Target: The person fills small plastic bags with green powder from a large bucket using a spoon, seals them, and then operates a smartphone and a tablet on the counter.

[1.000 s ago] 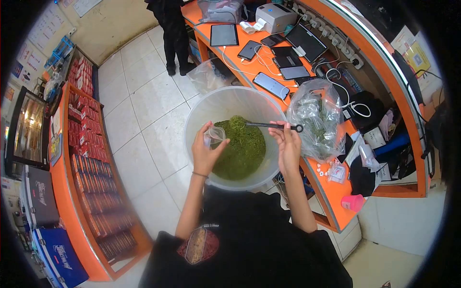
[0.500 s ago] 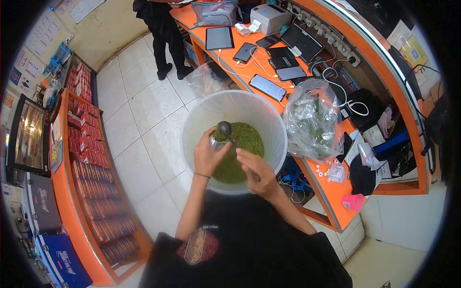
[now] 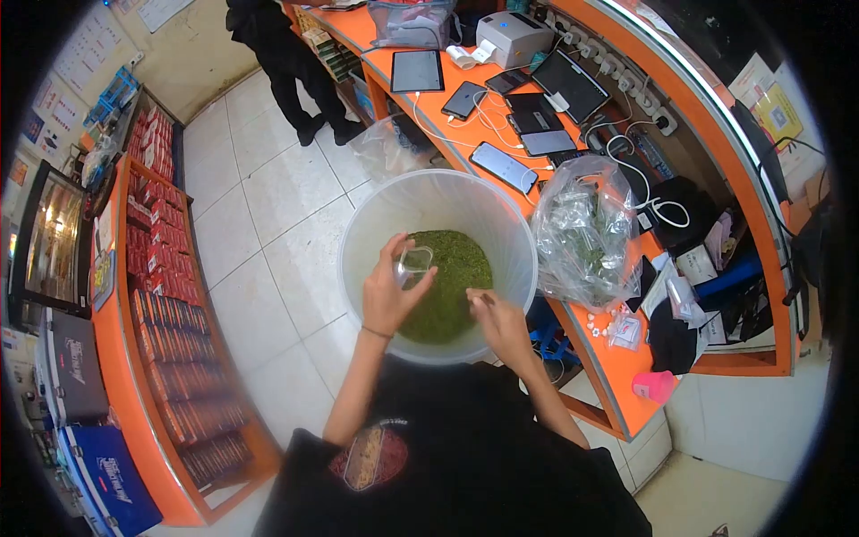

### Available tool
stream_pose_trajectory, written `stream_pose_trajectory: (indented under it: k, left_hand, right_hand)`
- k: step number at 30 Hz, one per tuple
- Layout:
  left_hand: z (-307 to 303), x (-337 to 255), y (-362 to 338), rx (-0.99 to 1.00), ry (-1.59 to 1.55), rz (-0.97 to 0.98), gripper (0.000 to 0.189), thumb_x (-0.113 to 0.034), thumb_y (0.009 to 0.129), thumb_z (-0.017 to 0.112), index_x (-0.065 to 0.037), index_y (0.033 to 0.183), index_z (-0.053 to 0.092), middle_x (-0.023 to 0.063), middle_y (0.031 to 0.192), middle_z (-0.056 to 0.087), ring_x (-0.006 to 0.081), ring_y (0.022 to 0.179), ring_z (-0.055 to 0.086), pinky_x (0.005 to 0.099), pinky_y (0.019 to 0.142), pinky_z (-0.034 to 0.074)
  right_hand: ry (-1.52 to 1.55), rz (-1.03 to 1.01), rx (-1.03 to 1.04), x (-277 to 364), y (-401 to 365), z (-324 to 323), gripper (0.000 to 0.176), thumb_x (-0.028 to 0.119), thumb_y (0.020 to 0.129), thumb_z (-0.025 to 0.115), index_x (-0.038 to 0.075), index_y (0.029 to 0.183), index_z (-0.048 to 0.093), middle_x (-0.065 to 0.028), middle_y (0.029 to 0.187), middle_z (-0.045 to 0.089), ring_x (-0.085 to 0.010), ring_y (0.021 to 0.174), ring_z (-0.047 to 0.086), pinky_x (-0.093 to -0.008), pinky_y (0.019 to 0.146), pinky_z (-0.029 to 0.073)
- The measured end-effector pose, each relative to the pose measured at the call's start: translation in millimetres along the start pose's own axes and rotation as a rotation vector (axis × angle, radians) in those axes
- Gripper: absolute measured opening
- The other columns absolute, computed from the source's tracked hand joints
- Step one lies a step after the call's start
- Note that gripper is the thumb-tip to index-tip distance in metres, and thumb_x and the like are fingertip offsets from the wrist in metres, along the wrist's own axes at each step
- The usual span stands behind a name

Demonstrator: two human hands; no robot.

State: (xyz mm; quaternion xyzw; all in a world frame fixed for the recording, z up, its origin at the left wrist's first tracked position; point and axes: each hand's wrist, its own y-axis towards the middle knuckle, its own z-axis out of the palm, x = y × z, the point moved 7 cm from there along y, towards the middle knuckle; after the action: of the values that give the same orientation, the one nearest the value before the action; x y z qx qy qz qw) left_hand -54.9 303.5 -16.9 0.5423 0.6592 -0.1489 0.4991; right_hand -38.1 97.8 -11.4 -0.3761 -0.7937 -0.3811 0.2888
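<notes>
A large translucent white bucket (image 3: 358,224) stands in front of me, holding a heap of green dried flakes (image 3: 456,268). My left hand (image 3: 389,295) holds a small clear container (image 3: 414,261) over the flakes, near the bucket's left side. My right hand (image 3: 501,324) is low at the bucket's near rim, fingers closed on the handle of a black spoon (image 3: 480,300). The spoon's scoop is hidden against the flakes.
A clear plastic bag (image 3: 582,233) of small packets sits on the orange counter (image 3: 617,358) to the right, with phones (image 3: 506,167), tablets (image 3: 416,70) and a printer (image 3: 512,36) further back. A pink cup (image 3: 655,385) stands near the counter's end. A person in black (image 3: 277,54) stands on the tiled floor. Shelves of red boxes (image 3: 170,295) line the left.
My right hand swung the spoon from above the bucket down into the flakes near the rim. The left hand stayed with the clear container. The person in black stepped further away.
</notes>
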Motion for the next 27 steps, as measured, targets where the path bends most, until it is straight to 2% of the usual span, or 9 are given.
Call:
stream_pose_trajectory:
  k: [2,5,8,10,12,14,17,20,27]
  left_hand:
    - [-0.6,-9.4,-0.3,-0.001,0.031,0.081,0.074,-0.022,0.073,0.083,-0.007,0.134,0.044,0.0127,0.113,0.066,0.0275,0.095,0.068,0.0351,0.077,0.056]
    - [-0.9,-22.5,-1.9,0.009,0.050,0.121,0.073,-0.020,0.073,0.083,-0.006,0.134,0.045,0.0118,0.115,0.065,0.0275,0.097,0.067,0.0348,0.081,0.055]
    - [4.8,-33.2,-5.0,0.014,0.066,0.264,0.079,-0.016,0.069,0.086,-0.008,0.136,0.044,0.0125,0.117,0.065,0.0201,0.082,0.067,0.0312,0.074,0.055]
    - [8.9,-35.8,-5.6,0.087,0.054,0.236,0.067,-0.016,0.069,0.085,-0.007,0.128,0.053,0.0126,0.123,0.062,0.0234,0.089,0.068,0.0341,0.081,0.053]
    - [6.8,-30.8,-7.9,0.136,0.185,0.223,0.057,-0.015,0.071,0.083,-0.009,0.122,0.059,0.0108,0.119,0.064,0.0259,0.095,0.066,0.0351,0.083,0.052]
    - [3.5,-14.9,-5.7,0.176,0.318,0.208,0.047,-0.015,0.072,0.081,-0.011,0.116,0.064,0.0090,0.115,0.066,0.0284,0.102,0.065,0.0361,0.085,0.052]
    - [9.8,19.9,-9.2,0.308,-0.168,-0.009,0.025,-0.015,0.083,0.074,-0.004,0.104,0.066,0.0075,0.090,0.071,0.0214,0.086,0.068,0.0313,0.081,0.052]
    - [13.9,37.1,-13.9,0.279,-0.448,-0.274,0.023,-0.018,0.089,0.071,0.000,0.102,0.065,0.0059,0.087,0.069,0.0136,0.080,0.065,0.0269,0.074,0.051]
    - [21.1,31.6,-17.4,0.235,-0.700,-0.497,0.022,-0.020,0.092,0.068,-0.002,0.103,0.063,0.0013,0.086,0.065,0.0072,0.072,0.063,0.0200,0.062,0.047]
  right_hand:
    - [0.284,0.415,0.100,-28.4,-7.6,11.3,0.024,0.016,0.101,0.047,-0.002,0.112,0.059,-0.0180,0.101,0.066,-0.0187,0.081,0.068,-0.0303,0.070,0.053]
    - [0.498,0.420,-0.037,-31.0,7.1,19.9,0.023,0.017,0.100,0.051,-0.002,0.112,0.058,-0.0111,0.091,0.066,-0.0123,0.069,0.061,-0.0262,0.063,0.050]
    - [0.554,0.326,-0.151,-19.5,32.9,23.9,0.021,0.016,0.095,0.060,0.000,0.108,0.060,-0.0063,0.083,0.062,-0.0103,0.063,0.054,-0.0244,0.060,0.046]
    - [0.290,0.221,0.098,-11.4,44.9,38.4,0.017,0.015,0.089,0.066,0.002,0.099,0.065,-0.0040,0.077,0.057,-0.0101,0.062,0.051,-0.0253,0.058,0.043]
    - [0.344,0.280,0.029,-38.3,43.3,49.7,0.014,0.016,0.085,0.069,0.003,0.091,0.067,-0.0026,0.072,0.053,-0.0100,0.061,0.048,-0.0265,0.057,0.041]
    - [0.221,0.117,0.098,-34.3,49.2,47.7,0.017,0.019,0.086,0.069,0.003,0.090,0.067,-0.0025,0.072,0.053,-0.0106,0.061,0.046,-0.0268,0.057,0.039]
    - [0.433,0.221,0.250,-39.1,45.2,51.8,0.017,0.019,0.088,0.068,0.003,0.092,0.066,-0.0037,0.071,0.053,-0.0114,0.060,0.045,-0.0276,0.057,0.038]
    - [0.439,0.275,0.296,-21.3,43.8,42.0,0.016,0.017,0.089,0.066,0.002,0.093,0.064,-0.0041,0.071,0.052,-0.0111,0.061,0.044,-0.0275,0.057,0.037]
    - [0.366,0.175,0.082,-9.0,34.3,31.7,0.013,0.012,0.089,0.065,0.000,0.093,0.062,-0.0046,0.072,0.052,-0.0109,0.062,0.045,-0.0273,0.057,0.037]
